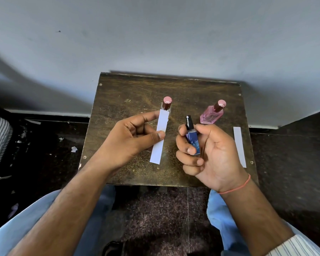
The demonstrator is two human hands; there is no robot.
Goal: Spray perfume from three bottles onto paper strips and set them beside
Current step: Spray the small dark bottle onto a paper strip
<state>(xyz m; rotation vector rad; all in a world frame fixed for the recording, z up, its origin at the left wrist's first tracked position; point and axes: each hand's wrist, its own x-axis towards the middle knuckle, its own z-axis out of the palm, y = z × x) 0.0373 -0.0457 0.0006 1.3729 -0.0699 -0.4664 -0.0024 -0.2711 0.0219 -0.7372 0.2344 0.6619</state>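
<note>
Nearest the camera, two bare forearms reach forward over light blue trousers (pixel 17 224) and a dark floor (pixel 277 163), the right wrist wearing a thin orange thread (pixel 236 188). The right hand (pixel 209 156) is curled around a small blue spray bottle (pixel 192 143), palm turned up and toward the left; its fingers wrap the bottle's body, and the black nozzle (pixel 188 121) stands clear above them, uncapped. The left hand (pixel 131 137) pinches a white paper strip (pixel 160 139) between thumb and forefinger, holding it upright and slightly tilted just left of the nozzle, above the worn brown bench (pixel 122 100). To the outer side of the right hand, a second paper strip (pixel 239 145) lies flat on the bench near its right edge. Beyond the left hand's fingertips stands a clear bottle with a pink cap (pixel 167 104), partly hidden by the held strip. Beyond the right hand, a pink bottle (pixel 211 115) with a matching pink cap stands tilted in view, just past the nozzle. A grey wall (pixel 155 34) rises behind the bench.
</note>
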